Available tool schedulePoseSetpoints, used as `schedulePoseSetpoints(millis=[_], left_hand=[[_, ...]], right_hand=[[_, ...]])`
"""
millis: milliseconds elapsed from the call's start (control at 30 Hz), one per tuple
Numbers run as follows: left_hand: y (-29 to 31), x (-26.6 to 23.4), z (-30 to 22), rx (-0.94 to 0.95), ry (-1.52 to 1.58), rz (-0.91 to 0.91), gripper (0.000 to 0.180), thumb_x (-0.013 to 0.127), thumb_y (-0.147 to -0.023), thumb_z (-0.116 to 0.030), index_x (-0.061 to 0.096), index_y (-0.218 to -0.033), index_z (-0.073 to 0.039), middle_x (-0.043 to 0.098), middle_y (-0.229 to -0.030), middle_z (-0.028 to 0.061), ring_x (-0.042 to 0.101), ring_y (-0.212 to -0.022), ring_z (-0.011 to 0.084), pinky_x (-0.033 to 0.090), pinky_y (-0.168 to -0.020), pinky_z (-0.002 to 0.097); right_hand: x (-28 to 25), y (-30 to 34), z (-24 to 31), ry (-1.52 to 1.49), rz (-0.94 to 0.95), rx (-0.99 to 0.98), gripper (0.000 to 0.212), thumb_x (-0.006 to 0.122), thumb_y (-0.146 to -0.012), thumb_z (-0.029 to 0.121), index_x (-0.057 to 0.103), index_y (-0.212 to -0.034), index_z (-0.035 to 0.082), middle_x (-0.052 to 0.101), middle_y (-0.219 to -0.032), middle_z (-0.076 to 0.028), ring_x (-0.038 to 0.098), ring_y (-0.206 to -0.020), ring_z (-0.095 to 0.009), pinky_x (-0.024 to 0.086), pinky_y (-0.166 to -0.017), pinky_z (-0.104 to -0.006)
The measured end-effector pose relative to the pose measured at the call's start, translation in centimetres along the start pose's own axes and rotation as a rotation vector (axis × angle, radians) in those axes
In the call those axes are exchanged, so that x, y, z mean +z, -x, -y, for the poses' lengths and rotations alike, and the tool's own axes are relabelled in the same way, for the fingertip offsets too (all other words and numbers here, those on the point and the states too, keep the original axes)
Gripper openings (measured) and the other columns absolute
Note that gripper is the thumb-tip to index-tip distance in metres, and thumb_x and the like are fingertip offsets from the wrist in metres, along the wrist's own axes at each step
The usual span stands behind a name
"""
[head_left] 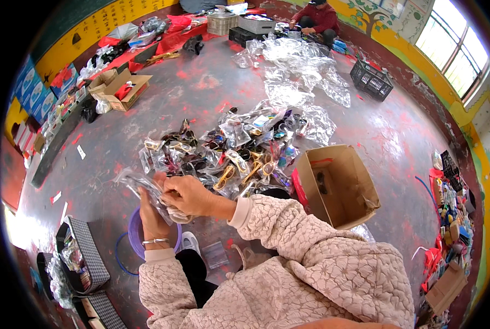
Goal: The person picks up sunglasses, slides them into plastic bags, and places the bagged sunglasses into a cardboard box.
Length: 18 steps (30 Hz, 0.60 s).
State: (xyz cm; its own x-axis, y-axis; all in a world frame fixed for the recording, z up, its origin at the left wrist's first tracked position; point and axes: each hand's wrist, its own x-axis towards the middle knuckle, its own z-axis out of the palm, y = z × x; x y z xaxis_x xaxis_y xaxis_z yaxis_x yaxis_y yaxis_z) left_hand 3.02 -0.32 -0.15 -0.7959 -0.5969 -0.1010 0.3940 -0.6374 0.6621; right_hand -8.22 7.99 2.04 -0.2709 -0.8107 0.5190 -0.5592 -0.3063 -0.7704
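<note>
Left hand (154, 219) raised; right hand (191, 196) close beside it, curled.

The grey floor (184, 101) is blotched with red. On the left, a yellow wall band (100, 33) carries dark writing. On the right, a painted tree (372, 17) spreads over a yellow, green and white wall (406, 39), above a dark red lower band (401, 72) with peeling patches. Daylight glares through a barred window (454, 46) and shines off the floor.
</note>
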Motion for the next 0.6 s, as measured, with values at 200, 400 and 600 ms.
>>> schedulePoseSetpoints(millis=[200,400,600], left_hand=[[0.3,-0.3,-0.1,-0.149,-0.211,-0.084,0.047,0.039,-0.093,-0.037,0.043,-0.121,0.0,0.055,-0.11,0.0084,0.057,-0.093,0.0203,0.051,-0.075,0.0344],[0.5,-0.4,1.5,-0.309,-0.265,0.034,0.037,0.049,-0.089,-0.027,0.046,-0.117,-0.003,0.055,-0.107,0.0072,0.058,-0.093,0.0197,0.052,-0.074,0.038],[-0.5,-0.2,3.7,-0.243,0.072,0.031,0.035,0.046,-0.09,-0.031,0.048,-0.117,-0.009,0.055,-0.11,0.0036,0.055,-0.099,0.017,0.047,-0.083,0.0299]], right_hand=[[-2.6,-1.5,-2.1,-0.195,-0.15,0.349,0.027,0.055,-0.083,0.023,0.057,-0.07,-0.001,0.052,-0.059,-0.005,0.044,-0.052,-0.011,0.037,-0.048,-0.0288],[-1.9,-1.2,-0.6,-0.262,-0.228,0.189,0.018,0.06,-0.08,0.017,0.056,-0.073,0.001,0.055,-0.064,-0.004,0.049,-0.054,-0.011,0.041,-0.051,-0.0269],[-0.8,-0.6,0.1,0.118,-0.309,-0.111,0.017,0.065,-0.075,0.016,0.053,-0.074,0.003,0.054,-0.071,-0.011,0.055,-0.061,-0.029,0.043,-0.053,-0.034]])
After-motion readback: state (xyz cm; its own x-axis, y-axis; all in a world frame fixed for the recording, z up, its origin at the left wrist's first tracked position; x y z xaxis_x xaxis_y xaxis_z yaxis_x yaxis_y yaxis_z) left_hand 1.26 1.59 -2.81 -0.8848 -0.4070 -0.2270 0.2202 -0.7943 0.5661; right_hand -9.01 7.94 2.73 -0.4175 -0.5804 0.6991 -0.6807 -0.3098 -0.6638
